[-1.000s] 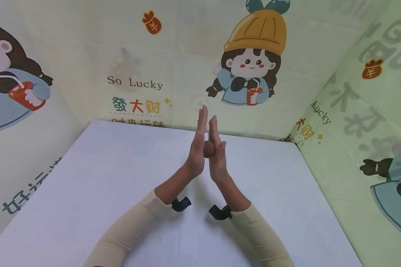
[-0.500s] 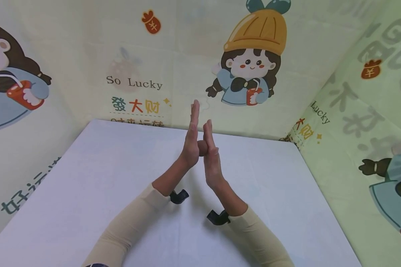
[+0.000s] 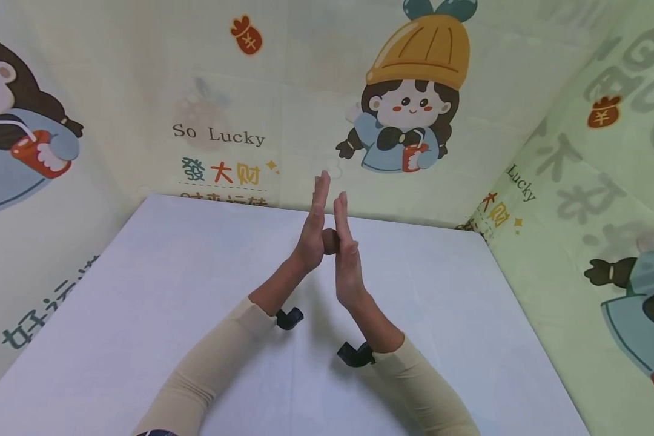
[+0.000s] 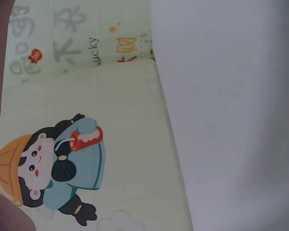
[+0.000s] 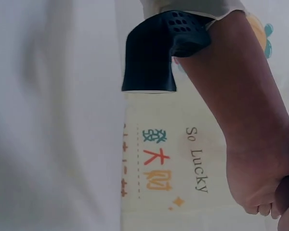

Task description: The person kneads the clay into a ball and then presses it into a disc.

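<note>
One brown ball point(image 3: 330, 241) between left hand point(image 3: 310, 237), right hand point(image 3: 349, 266), touching both.

The head camera is facing forward and down over the white table point(image 3: 441, 290); the sideways left-wrist view is sharing that scene's cartoon girl point(image 4: 62, 168) at 8 o'clock; the sideways right-wrist view is closely facing the left hand point(image 5: 253, 175) at 4 o'clock.

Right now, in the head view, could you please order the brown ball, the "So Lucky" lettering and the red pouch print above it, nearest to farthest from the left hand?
1. Brown ball: against the left hand, palm side.
2. "So Lucky" lettering: back wall, up and left.
3. Red pouch print: near the top edge.
</note>
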A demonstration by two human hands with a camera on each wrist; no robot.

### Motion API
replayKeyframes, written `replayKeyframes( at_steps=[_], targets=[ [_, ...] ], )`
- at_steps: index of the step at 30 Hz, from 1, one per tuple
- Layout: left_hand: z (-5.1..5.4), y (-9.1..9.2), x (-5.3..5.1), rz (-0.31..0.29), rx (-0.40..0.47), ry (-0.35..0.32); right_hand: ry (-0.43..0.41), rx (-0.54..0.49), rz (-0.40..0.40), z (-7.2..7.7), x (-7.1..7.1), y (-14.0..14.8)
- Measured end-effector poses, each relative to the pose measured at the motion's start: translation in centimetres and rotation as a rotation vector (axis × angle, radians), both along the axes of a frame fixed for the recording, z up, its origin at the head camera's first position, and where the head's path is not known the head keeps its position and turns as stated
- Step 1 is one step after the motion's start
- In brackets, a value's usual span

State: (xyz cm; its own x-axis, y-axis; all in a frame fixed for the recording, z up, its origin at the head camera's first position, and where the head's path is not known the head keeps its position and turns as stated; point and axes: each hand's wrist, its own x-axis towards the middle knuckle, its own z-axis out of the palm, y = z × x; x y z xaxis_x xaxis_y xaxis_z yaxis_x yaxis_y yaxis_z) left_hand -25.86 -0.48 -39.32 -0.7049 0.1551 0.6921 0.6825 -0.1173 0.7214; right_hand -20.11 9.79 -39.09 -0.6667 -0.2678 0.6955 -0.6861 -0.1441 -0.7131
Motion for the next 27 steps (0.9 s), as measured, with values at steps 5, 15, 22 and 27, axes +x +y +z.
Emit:
replayKeyframes(
  at_steps=[5,15,22,27],
  targets=[
    [-0.4,0.1,0.0,0.005,-0.052,0.011,0.026,0.013,-0.016,0.4,-0.2,0.2],
    [-1.6,0.6,0.6,-0.001,-0.091,0.031,0.042,0.031,-0.067,1.1,-0.8,0.7],
    [-2.4,1.2,1.4,-0.057,-0.101,0.021,0.069,0.039,-0.129,1.0,-1.1,1.4],
    [-3.2,1.7,2.2,-0.092,-0.118,0.002,0.062,0.04,-0.162,1.0,-1.4,1.9]
  ],
)
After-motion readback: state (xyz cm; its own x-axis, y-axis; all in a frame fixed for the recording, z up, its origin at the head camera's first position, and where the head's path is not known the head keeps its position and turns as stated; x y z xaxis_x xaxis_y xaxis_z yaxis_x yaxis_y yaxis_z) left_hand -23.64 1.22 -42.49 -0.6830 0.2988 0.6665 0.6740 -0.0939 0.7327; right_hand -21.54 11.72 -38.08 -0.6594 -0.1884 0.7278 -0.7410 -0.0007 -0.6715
